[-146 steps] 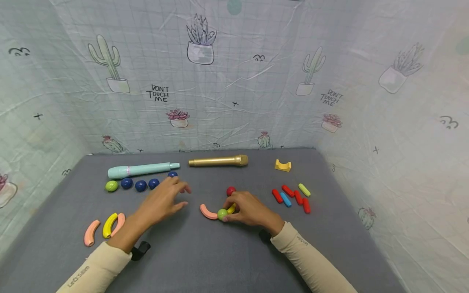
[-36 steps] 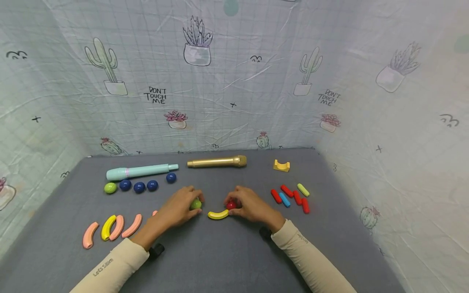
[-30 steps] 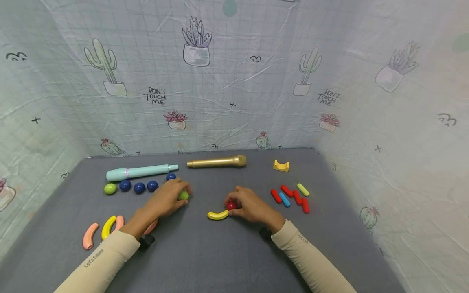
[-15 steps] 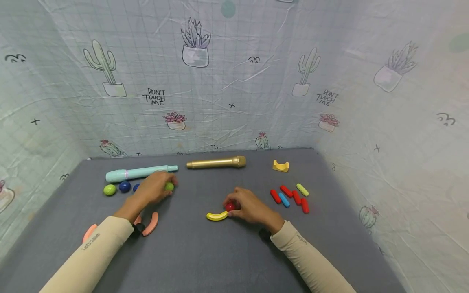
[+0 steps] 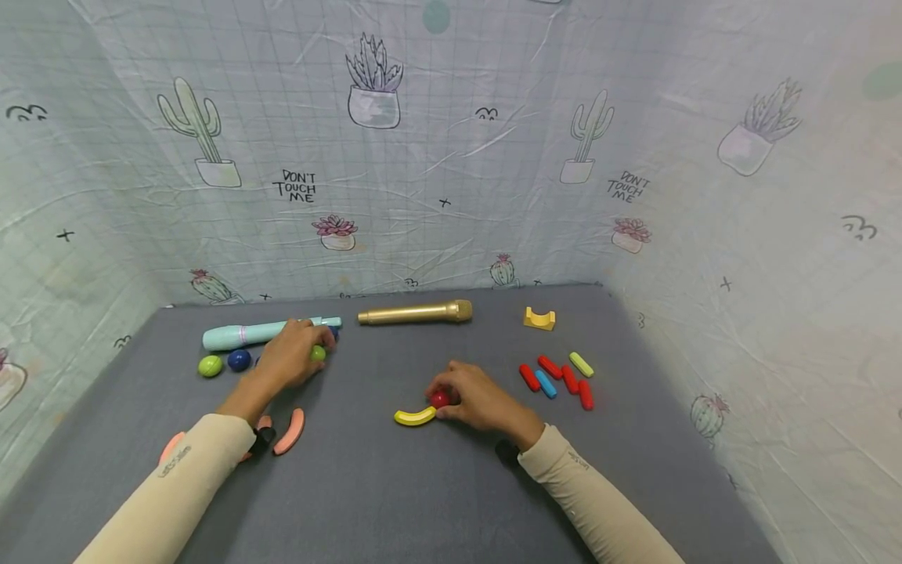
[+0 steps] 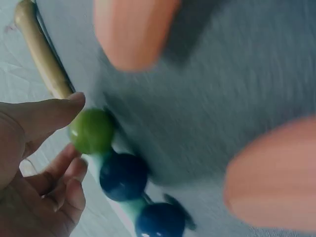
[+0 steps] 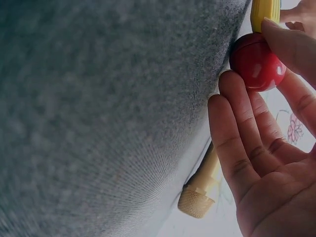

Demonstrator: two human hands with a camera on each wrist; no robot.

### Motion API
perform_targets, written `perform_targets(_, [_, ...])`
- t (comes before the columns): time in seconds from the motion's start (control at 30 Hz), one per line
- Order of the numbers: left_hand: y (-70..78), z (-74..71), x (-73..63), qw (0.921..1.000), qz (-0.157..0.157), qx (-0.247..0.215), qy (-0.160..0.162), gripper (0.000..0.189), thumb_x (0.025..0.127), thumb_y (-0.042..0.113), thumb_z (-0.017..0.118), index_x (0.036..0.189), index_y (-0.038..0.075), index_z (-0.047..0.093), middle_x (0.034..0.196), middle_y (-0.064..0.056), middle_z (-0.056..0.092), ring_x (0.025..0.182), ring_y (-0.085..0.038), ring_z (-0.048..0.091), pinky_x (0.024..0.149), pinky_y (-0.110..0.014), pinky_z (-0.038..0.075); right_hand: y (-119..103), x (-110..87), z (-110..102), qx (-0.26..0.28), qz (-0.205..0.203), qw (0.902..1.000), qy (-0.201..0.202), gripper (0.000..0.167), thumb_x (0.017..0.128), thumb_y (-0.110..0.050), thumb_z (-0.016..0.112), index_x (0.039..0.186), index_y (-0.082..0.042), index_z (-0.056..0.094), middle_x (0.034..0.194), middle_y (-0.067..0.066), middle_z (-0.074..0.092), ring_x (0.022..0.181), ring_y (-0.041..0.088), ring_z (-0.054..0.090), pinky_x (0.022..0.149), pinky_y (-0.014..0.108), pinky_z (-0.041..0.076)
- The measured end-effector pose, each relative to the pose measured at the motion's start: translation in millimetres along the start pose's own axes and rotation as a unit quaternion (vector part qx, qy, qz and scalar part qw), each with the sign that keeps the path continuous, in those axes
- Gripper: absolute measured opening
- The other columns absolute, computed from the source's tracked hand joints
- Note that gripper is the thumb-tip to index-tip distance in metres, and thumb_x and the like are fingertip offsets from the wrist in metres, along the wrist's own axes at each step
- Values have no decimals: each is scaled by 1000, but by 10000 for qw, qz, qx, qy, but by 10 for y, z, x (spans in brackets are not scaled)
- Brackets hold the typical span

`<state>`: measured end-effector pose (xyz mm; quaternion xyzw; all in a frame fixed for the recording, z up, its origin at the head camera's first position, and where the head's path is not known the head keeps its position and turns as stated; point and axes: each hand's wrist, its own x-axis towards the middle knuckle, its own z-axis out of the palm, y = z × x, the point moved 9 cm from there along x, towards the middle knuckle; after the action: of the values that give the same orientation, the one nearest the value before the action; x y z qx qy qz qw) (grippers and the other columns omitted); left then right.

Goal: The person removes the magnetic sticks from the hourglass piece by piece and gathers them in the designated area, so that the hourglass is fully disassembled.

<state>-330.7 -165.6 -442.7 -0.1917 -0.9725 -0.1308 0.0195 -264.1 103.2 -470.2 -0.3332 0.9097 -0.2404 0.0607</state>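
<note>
My left hand (image 5: 287, 359) pinches a glossy green ball (image 6: 91, 131) between thumb and fingers, beside the dark blue balls (image 6: 123, 176) in front of the teal microphone (image 5: 236, 337). Part of that row is hidden under this hand in the head view. At mid-table, my right hand (image 5: 478, 398) holds a glossy red ball (image 7: 256, 61) with thumb and fingertips. The red ball sits right at one end of a yellow curved, banana-like piece (image 5: 414, 417), with the thumb tip overlapping that end in the right wrist view.
Pink curved pieces (image 5: 290, 432) lie near the left forearm, partly covered by it. Another green ball (image 5: 210, 366) ends the row. A gold microphone (image 5: 414, 313) and a yellow cradle (image 5: 539, 319) stand at the back. Several red sticks (image 5: 586, 395) lie right, with a blue stick (image 5: 545, 385).
The green ball, earlier at mid-table, has travelled left in my left hand to the blue balls. A pink piece has shifted from the middle to the left. My right hand now holds the red ball.
</note>
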Motion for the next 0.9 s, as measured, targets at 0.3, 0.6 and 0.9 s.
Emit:
perform_targets(0.3, [677,-2,-174,9958,804,-159,404,31,84,18,92,111,13,77,109,-11,68,103,-30,58,87,-48,51,3,12,23,202,-28,9998,16,36,91,-20,87,125,-18,77,108,-1,66,91,12,60,82,27,51])
perform_targets(0.6, [1425,397,-379,9872,1512,-180,-473,34,89,33,88,117,16,76,108,-2,69,98,-19,60,80,-39,52,-25,49,33,339,-95,9993,98,34,91,-16,86,123,-16,76,111,-1,70,94,12,69,83,26,56])
perform_targets(0.9, [1606,591,-438,9847,1717,-141,-261,41,88,23,89,123,9,73,109,-6,71,97,-23,64,83,-43,56,-85,64,30,297,-140,9994,71,33,91,-16,86,123,-16,76,108,-1,69,92,11,67,81,24,55])
